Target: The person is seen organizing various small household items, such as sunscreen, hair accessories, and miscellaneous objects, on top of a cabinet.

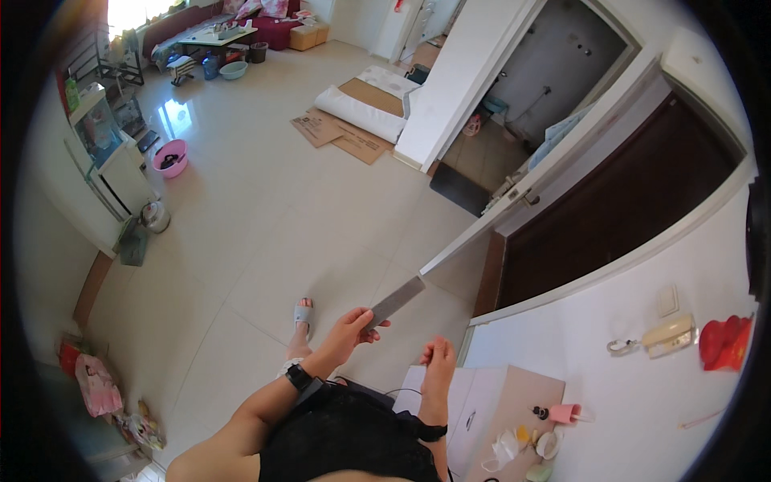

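Observation:
In my left hand is a flat grey rectangular bar, gripped at its lower end between thumb and fingers, its far end pointing up and right. A dark watch sits on that wrist. My right hand is raised to the right of it, apart from the bar, with its fingers curled; whether anything small is between them cannot be made out. Below my right hand stands a white cabinet with a pink cup and small items on its top.
An open white door stands to the right, near a dark floor mat. Cardboard sheets lie under a rolled mattress ahead. A pink basin and a white pot are on the floor at left. An intercom handset hangs on the wall.

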### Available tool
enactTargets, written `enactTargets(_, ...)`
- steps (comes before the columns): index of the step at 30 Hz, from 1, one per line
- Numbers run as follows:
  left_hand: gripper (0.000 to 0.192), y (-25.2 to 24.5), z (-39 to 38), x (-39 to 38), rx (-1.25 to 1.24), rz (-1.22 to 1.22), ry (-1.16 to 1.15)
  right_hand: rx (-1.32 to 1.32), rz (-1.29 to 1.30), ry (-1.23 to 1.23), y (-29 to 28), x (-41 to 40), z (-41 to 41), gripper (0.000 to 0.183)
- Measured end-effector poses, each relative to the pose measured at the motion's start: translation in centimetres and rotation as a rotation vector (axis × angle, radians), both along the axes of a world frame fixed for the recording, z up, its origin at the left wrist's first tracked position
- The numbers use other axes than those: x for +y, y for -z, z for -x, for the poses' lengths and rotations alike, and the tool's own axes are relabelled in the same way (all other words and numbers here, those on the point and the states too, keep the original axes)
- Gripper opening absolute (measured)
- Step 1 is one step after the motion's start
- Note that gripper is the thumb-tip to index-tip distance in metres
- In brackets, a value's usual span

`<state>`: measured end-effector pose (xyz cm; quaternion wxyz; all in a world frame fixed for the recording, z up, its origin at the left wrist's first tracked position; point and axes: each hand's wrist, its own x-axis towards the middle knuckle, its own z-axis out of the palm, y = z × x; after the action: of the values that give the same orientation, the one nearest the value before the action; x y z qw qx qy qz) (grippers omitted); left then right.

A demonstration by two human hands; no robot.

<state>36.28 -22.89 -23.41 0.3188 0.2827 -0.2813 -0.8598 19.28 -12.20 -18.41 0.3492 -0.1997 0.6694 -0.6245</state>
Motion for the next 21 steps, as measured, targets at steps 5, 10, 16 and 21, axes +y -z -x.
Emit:
enactTargets(5,0.031,-0.1,2.2,-6.9,0.024,0.018,0.146,0.088,-0.053,0.133,-0.2,-5.0,3.1,0.027)
enactTargets(10,0.027,-2.4,3.3,-16.5,0.096,0.064,0.151,0.184,0.025,0.121,-2.6,-13.4,2.4,0.022)
enactTargets(16,0.028,-4.5,1.0,-25.0,0.039,0.125,0.21,0.464,0.141,0.248,-3.9,-24.7,-1.7,0.016)
enactTargets(21,0.028,-3.7,-0.1,-29.8,0.028,0.119,0.19,0.201,0.092,-0.059,-2.9,-29.8,-2.9,0.023)
